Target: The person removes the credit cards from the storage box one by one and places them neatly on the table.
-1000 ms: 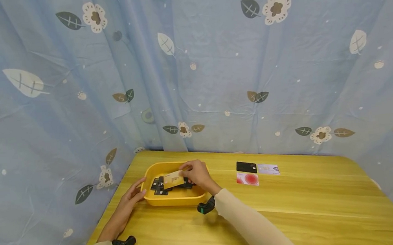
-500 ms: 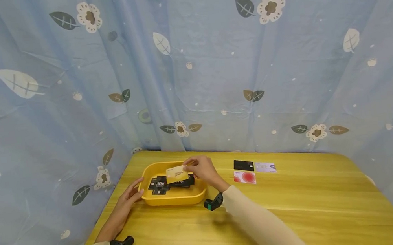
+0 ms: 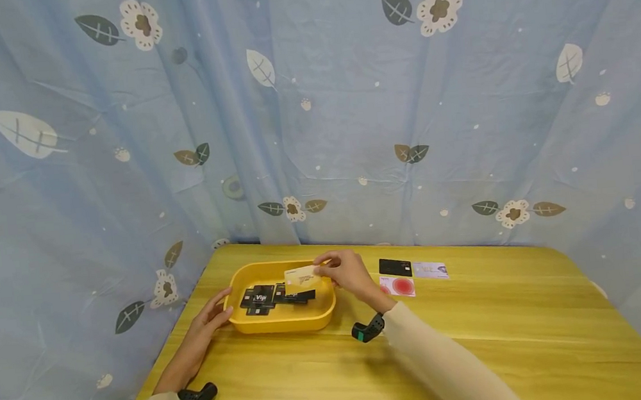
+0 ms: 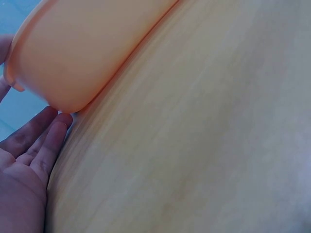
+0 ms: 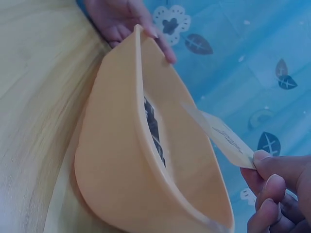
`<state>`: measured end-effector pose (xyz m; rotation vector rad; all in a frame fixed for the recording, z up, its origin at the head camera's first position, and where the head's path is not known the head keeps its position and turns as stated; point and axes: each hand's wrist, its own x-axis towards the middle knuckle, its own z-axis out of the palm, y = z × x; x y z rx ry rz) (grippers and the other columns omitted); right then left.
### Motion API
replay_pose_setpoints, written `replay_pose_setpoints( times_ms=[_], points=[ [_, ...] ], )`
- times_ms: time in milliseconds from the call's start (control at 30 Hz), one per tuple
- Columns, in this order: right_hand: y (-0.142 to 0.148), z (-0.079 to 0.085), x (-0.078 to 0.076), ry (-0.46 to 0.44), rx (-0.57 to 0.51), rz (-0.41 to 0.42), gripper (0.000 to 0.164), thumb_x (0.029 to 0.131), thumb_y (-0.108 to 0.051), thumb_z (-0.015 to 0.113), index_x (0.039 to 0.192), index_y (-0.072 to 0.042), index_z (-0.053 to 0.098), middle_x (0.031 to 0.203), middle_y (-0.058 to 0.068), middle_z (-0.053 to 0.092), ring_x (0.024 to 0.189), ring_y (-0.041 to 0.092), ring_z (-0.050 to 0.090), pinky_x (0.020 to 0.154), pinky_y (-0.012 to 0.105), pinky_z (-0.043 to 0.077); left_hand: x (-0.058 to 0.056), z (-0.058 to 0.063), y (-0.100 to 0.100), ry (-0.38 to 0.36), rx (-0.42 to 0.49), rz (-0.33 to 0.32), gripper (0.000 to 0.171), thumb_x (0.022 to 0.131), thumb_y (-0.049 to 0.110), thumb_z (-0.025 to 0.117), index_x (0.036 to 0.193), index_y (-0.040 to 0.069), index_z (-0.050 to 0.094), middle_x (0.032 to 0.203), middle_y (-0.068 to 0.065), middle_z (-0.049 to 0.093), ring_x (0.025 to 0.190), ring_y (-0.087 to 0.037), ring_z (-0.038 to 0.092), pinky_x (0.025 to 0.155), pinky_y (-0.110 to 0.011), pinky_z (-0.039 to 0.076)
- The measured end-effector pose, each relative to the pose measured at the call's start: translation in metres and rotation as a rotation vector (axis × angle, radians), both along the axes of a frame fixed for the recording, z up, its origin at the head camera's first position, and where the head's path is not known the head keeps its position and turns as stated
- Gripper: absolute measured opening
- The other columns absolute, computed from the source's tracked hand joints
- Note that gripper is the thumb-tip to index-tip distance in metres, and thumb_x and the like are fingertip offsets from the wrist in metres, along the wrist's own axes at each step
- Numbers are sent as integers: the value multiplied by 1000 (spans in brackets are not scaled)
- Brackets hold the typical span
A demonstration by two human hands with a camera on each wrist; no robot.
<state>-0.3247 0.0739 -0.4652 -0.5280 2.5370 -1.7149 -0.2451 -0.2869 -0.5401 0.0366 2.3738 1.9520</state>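
Note:
My right hand (image 3: 351, 273) pinches a gold bank card (image 3: 301, 277) by its right edge, thumb against fingers. The card is tilted above the right part of a yellow plastic tray (image 3: 283, 326). In the right wrist view the card (image 5: 221, 136) slants over the tray's far wall. Black cards marked Vip (image 3: 261, 298) lie in several overlapping layers on the tray's floor. At the tray's left end rests my left hand (image 3: 202, 330), its fingers fairly straight against the rim and outer wall. The left wrist view shows its fingertips touching the tray's lower corner.
Right of the tray, a black card (image 3: 395, 267), a lilac card (image 3: 430, 270) and a white card with a red circle (image 3: 397, 286) lie flat on the wooden table (image 3: 483, 319). A blue patterned curtain (image 3: 348, 126) hangs behind and left of the table.
My right hand has moved to the right and slightly up with the gold card, uncovering more of the black cards. The left hand stays at the tray's left end.

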Motion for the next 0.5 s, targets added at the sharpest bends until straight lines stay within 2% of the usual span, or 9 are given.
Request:
replay_pose_setpoints(
  times_ms=[133,200,367,500],
  points=[
    [12,1,1,-17,-15,7,13,95,-25,77,107,-21,79,87,23,73,49,15,47,57,49,50,0,0,0,-2,-3,-5,66,104,45,60,162,27,33,161,-12,33,137,-31,40,98,-22,42],
    [18,2,2,-25,-22,7,14,96,-25,77,109,-20,79,90,26,72,49,16,47,59,53,50,0,0,-1,-1,-3,-10,65,105,44,59,162,27,33,163,-11,31,139,-30,38,99,-22,41],
    [34,5,5,-39,-33,-5,16,96,-26,76,111,-19,78,82,24,70,50,16,45,54,38,44,-1,-1,-2,12,0,-19,64,105,43,59,162,28,34,163,-9,30,137,-28,39,100,-25,44],
    [48,6,9,-41,-43,-16,18,96,-26,76,112,-17,78,74,18,67,51,18,44,52,32,40,-1,-1,-2,15,-3,-20,65,105,44,59,162,27,33,162,-9,31,133,-25,42,100,-26,44]
  ],
)
